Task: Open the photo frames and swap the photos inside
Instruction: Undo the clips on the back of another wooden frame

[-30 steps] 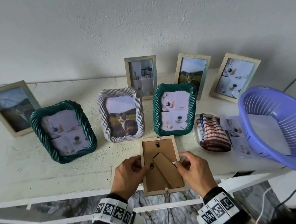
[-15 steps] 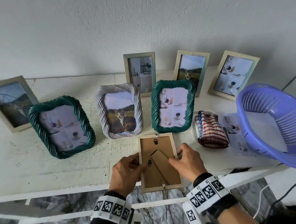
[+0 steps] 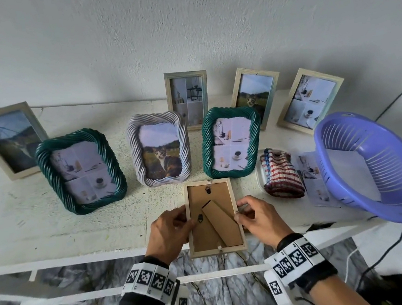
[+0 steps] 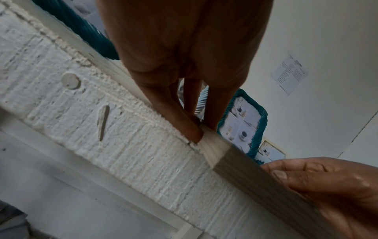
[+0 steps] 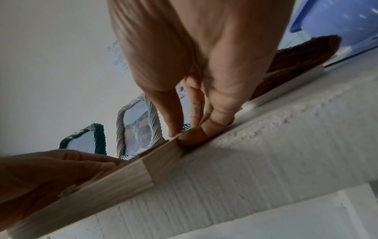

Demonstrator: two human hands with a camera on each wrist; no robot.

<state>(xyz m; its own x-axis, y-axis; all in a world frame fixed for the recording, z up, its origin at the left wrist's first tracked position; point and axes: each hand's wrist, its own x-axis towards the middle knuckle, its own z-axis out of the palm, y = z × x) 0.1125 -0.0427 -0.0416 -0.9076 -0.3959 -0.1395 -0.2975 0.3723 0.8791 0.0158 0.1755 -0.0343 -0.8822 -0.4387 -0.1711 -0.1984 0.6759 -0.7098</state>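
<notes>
Lying face down at the front edge of the white worktop (image 3: 50,235), the wooden photo frame (image 3: 213,218) shows its brown backing and folded stand. The left hand (image 3: 166,232) pinches its left rail, the right hand (image 3: 257,215) its right rail. Behind it stand two green twisted frames (image 3: 80,170) and a white one (image 3: 159,148); a purple basket (image 3: 374,168) sits right

teal twisted frames (image 3: 81,171), a violet basket (image 3: 371,166), a red-blue-white striped cloth (image 3: 280,175), brown frame backing (image 3: 212,218).
</notes>
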